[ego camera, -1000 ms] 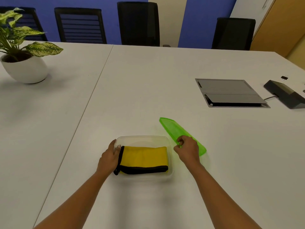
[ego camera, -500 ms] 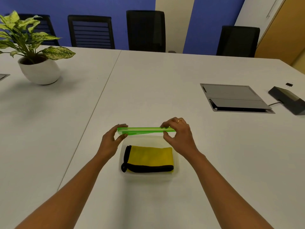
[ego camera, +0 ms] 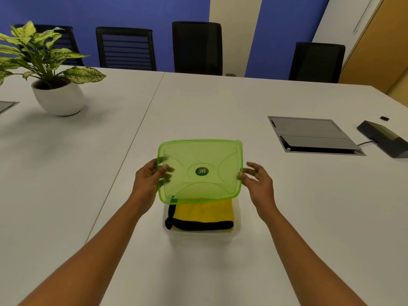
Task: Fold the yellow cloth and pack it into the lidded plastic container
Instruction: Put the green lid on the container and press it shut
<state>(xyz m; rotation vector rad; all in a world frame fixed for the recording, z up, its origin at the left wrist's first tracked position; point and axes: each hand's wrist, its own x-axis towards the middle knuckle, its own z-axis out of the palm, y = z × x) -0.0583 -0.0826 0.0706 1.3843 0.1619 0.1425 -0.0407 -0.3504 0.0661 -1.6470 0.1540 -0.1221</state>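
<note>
Already packed: yellow cloth folded inside container. Outstanding: green lid, clamped between left hand and right hand, unseated.

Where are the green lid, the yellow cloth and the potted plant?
green lid [ego camera: 199, 172]: head view, on its round centre emblem.
yellow cloth [ego camera: 204, 212]: head view, on its yellow top face.
potted plant [ego camera: 59, 99]: head view, on the white pot.

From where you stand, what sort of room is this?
Most likely an office meeting room: a long white table lined with black chairs on its far side, a cable hatch set into the tabletop, and a potted plant for decoration.
</note>
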